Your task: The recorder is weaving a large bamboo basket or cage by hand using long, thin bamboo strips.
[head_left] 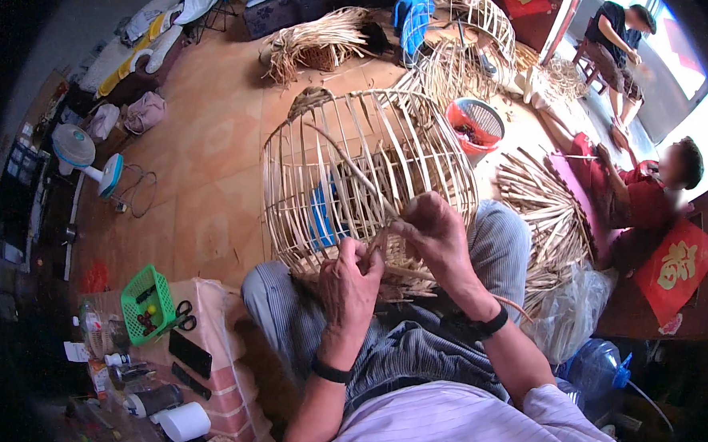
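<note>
A large openwork basket (438, 136) of pale strips rests on its side against my knees, its weave looser on the far side. My right hand (438, 245) is closed, thumb and fingers pinching a long brown cane strip (353, 169) that slants up across the basket. To the left, at the basket's near edge, my left hand (348, 284) is closed with its fingertips pinched together. What lies between those fingertips is too small to make out. Through the ribs a blue thing (322, 215) shows.
Loose strips (542, 211) fan out at the right beside a seated person in red (648, 185). A red basin (477, 126) stands beyond. On my left, a table holds a green basket (146, 304), scissors (184, 316) and a phone (190, 354). A fan (86, 155) stands farther off.
</note>
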Motion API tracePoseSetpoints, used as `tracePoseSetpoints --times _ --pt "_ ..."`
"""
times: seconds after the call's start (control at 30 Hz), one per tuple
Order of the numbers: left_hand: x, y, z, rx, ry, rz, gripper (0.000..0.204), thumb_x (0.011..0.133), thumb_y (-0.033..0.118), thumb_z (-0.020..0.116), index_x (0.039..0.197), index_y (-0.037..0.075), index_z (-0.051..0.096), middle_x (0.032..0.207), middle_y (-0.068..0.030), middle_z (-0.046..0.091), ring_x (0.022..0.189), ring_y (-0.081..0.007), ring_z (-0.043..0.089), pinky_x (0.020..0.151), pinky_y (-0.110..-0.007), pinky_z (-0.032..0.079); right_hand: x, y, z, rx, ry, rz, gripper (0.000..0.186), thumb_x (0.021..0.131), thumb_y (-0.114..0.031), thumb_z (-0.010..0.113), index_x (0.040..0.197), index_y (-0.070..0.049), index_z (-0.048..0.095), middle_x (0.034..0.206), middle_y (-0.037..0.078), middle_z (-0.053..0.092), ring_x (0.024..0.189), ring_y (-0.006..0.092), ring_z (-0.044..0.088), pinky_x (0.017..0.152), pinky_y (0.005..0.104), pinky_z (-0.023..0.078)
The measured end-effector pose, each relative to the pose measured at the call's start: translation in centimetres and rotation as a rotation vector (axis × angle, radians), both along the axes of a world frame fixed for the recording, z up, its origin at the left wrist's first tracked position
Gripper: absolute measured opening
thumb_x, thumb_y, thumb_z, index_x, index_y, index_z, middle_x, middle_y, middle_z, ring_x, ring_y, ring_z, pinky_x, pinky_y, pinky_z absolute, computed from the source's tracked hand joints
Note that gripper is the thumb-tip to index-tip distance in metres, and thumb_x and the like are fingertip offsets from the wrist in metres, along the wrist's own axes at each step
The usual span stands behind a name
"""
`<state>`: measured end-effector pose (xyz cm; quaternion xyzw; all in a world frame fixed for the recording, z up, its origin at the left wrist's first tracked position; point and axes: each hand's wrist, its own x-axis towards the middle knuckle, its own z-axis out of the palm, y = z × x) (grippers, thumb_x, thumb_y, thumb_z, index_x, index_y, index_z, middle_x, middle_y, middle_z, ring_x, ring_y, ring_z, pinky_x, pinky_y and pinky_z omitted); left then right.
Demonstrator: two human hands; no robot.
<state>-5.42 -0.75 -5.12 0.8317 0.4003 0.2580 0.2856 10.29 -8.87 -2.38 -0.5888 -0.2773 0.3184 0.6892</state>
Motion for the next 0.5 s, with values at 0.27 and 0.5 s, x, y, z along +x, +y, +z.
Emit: tracePoseSetpoints --times 0.27,0.5 --pt "1.0 -1.0 1.3 0.166 0.065 0.019 0.028 0.094 0.020 0.080 0.097 0.004 0.058 0.078 -0.0218 0.068 0.074 -0.0463 0.069 0.067 -0.055 0.052 1.4 -1.2 0.0 0.114 0.375 -0.006 0.029 0.094 -0.008 0.086 0.107 -0.006 0.060 0.077 -0.004 0.061 0.056 0.0066 0.056 0.048 0.0229 0.042" --pt "0.6 -0.8 0.9 0.133 0.085 -0.046 0.032 0.092 0.017 0.082 0.105 0.004 0.056 0.086 -0.0195 0.070 0.083 -0.0462 0.071 0.074 -0.053 0.053 0.9 -3.5 -1.3 0.070 0.313 0.215 0.023 0.099 -0.010 0.080 0.111 -0.008 0.060 0.088 -0.005 0.062 0.072 0.0047 0.057 0.061 0.0219 0.046"
